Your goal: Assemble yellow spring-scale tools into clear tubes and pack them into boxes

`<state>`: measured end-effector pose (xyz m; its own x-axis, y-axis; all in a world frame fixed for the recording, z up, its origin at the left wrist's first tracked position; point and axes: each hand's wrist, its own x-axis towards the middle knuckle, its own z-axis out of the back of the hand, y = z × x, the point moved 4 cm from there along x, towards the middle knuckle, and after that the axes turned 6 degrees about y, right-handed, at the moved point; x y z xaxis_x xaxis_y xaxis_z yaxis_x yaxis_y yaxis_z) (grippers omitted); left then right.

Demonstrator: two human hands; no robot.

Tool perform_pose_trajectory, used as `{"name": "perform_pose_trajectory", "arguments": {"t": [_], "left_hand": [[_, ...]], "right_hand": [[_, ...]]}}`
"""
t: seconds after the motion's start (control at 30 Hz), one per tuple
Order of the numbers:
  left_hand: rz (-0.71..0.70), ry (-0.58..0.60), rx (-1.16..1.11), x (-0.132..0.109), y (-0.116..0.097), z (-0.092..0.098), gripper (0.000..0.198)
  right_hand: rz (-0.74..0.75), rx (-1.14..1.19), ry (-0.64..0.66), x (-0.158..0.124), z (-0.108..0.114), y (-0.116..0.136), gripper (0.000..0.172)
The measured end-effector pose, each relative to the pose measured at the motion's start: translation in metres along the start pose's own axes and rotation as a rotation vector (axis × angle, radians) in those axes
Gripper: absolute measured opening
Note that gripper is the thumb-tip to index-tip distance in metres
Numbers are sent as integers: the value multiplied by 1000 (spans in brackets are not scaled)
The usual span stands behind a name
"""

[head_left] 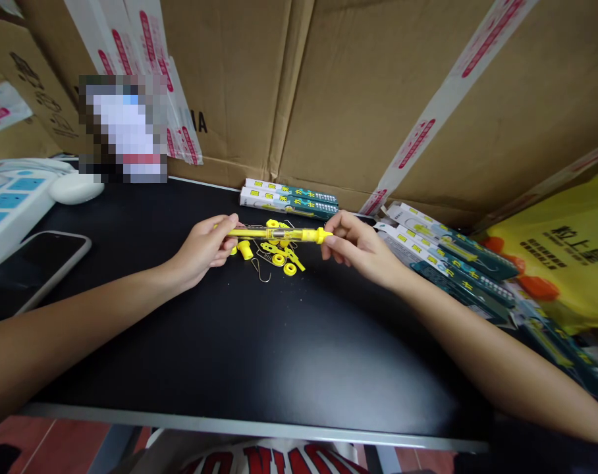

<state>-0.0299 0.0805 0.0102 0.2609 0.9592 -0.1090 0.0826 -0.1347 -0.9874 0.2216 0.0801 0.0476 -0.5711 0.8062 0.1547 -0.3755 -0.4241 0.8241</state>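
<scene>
A clear tubular spring scale (pixel 279 234) with yellow inner parts is held level above the black table. My left hand (pixel 207 245) is closed around its left end, the thumb lying along the tube. At the other end, the fingertips of my right hand (pixel 355 245) pinch the yellow pointed tip. Just beyond and below the tube lies a small pile of loose parts: yellow rings (pixel 290 269), a yellow cap (pixel 245 249), flat yellow pieces and springs. A bent metal hook (pixel 262 271) lies at the near side of the pile.
Two slim printed boxes (pixel 289 197) lie behind the pile. More such boxes (pixel 442 257) are stacked at right, beside a yellow bag (pixel 570 243). A phone (pixel 32 270) and a white power strip (pixel 12 204) occupy the left. Large cardboard cartons (pixel 353 85) wall off the back.
</scene>
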Motion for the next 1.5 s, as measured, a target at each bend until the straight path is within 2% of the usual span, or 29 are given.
{"name": "perform_pose_trajectory", "arguments": {"t": [0.07, 0.27, 0.33, 0.4, 0.5, 0.57, 0.7, 0.83, 0.93, 1.07, 1.2, 1.4, 1.5], "left_hand": [[2, 7, -1, 0, 0, 0, 23], [6, 20, 7, 2, 1, 0, 23], [3, 22, 1, 2, 1, 0, 23], [0, 19, -2, 2, 1, 0, 23], [0, 15, 1, 1, 0, 0, 23], [-2, 13, 9, 1, 0, 0, 23], [0, 17, 12, 0, 1, 0, 24], [5, 25, 15, 1, 2, 0, 23], [6, 26, 10, 0, 2, 0, 24], [7, 16, 0, 1, 1, 0, 24], [3, 11, 0, 1, 1, 0, 23], [-2, 15, 9, 1, 1, 0, 23], [-3, 27, 22, 1, 1, 0, 24]], "right_hand": [[-9, -38, -1, 0, 0, 1, 25], [-46, -154, 29, 1, -2, 0, 50], [-40, -139, 11, 0, -1, -2, 48], [-27, -96, 0, 0, 0, -3, 38], [-10, -8, 22, 0, -1, -4, 25], [-4, 19, 35, -1, -2, -3, 23], [-14, -34, 36, -1, -3, 1, 26], [-32, -127, 44, -1, -3, 2, 44], [-43, -134, 42, 0, -3, 0, 49], [-24, -90, 0, -1, 0, -2, 37], [2, -5, 33, -1, -1, -1, 21], [2, -45, 30, -1, -4, 0, 23], [-9, -132, 37, -1, -4, 2, 37]]}}
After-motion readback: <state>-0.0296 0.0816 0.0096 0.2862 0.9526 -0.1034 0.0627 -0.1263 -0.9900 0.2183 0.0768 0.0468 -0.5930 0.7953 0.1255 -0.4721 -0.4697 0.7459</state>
